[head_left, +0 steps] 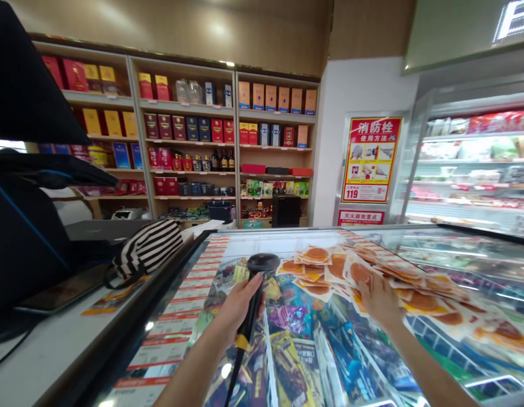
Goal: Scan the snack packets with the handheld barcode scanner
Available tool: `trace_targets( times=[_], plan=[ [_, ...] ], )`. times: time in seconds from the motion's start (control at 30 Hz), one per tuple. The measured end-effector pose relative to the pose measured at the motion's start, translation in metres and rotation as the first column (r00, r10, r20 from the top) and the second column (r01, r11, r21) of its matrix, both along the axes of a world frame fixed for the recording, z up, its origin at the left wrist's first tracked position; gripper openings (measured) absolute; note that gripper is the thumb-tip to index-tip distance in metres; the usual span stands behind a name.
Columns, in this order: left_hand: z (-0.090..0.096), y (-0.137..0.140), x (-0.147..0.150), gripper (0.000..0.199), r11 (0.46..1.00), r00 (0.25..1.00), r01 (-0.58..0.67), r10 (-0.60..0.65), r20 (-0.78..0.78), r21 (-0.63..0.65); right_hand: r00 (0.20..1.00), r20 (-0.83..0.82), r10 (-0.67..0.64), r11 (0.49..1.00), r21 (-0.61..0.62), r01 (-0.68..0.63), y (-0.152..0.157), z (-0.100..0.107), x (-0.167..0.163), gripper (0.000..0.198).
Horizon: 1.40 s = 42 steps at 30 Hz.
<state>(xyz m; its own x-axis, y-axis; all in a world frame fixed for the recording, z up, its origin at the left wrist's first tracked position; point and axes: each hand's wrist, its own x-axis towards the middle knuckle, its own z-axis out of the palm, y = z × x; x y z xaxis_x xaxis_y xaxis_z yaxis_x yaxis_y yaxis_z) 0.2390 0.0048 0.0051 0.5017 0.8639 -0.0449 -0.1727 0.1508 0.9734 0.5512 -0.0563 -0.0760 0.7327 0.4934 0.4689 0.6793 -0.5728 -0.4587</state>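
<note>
My left hand point(243, 299) is wrapped around the handle of a black barcode scanner point(254, 299), its round head pointing up and away from me and its cable hanging below. On the right, my right hand point(378, 297) pinches the edge of a flat clear packet point(358, 274) with a round orange-brown slice inside. Several similar packets point(316, 255) lie in loose piles around it, on the glass top of a chest freezer point(240, 240). The fingertips of the right hand are slightly blurred.
Bagged frozen goods point(287, 356) show through the glass. To the left, a counter point(41, 362) carries a striped pouch point(155, 246) and a dark monitor point(28, 73). Shelves of boxes point(189, 130) line the back wall; a lit display fridge point(473, 152) stands at right.
</note>
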Motion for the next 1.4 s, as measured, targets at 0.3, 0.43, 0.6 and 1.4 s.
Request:
trace_targets(
  times=[0.3,0.43,0.6,1.4],
  plan=[
    [0.003,-0.011,0.010,0.035,1.000,0.999,-0.008,0.007,0.035,0.029,0.991,0.132,0.031,1.000,-0.002,-0.031,0.020,-0.005,-0.016,0.056],
    [0.004,-0.015,0.010,0.036,0.999,0.999,-0.015,0.013,0.052,0.037,0.990,0.120,0.073,0.997,-0.010,-0.073,0.022,-0.006,-0.020,0.056],
    [0.009,-0.015,0.021,0.038,0.996,0.999,-0.020,0.017,0.039,0.087,0.981,0.083,0.173,0.958,0.216,-0.187,0.012,0.025,-0.042,0.058],
    [-0.049,0.091,0.083,0.055,0.641,0.702,0.212,0.426,-0.571,0.738,0.038,-0.640,0.767,0.640,0.761,-0.107,0.020,0.089,-0.113,0.038]
  ],
)
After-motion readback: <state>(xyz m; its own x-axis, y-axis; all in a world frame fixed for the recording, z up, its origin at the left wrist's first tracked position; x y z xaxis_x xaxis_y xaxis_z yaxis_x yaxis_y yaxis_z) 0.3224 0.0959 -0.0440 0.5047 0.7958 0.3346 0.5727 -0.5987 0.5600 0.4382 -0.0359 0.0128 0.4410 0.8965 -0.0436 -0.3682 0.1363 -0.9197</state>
